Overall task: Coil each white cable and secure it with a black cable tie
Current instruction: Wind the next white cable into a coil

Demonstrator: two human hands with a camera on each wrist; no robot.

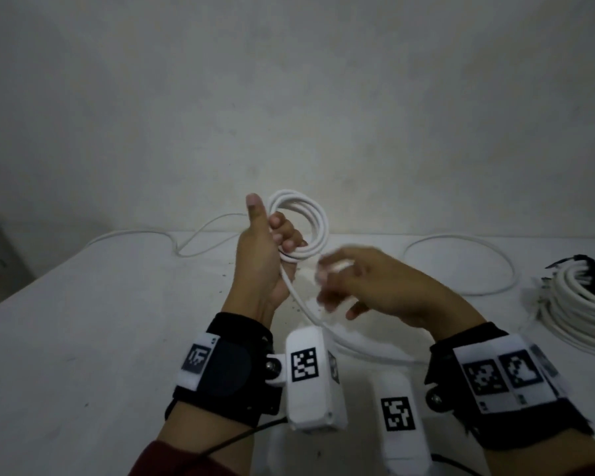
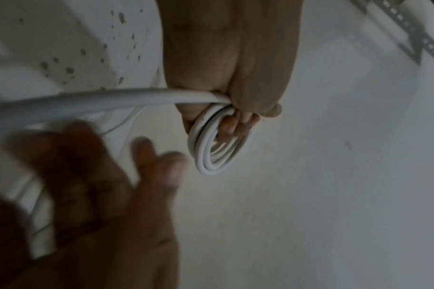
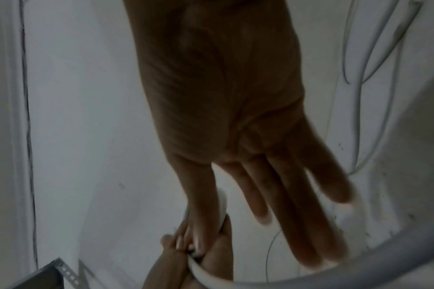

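Now left hand grips white cable coil; right hand open.

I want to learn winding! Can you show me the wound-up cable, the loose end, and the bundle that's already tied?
coil (image 1: 315,218), head view, top right of its loops.
loose cable (image 2: 112,97), left wrist view, straight stretch.
tied bundle (image 1: 577,304), head view, white turns.

Bare table lies open to the left of the hands. On the right, a tied cable bundle and a loose cable loop block the way.
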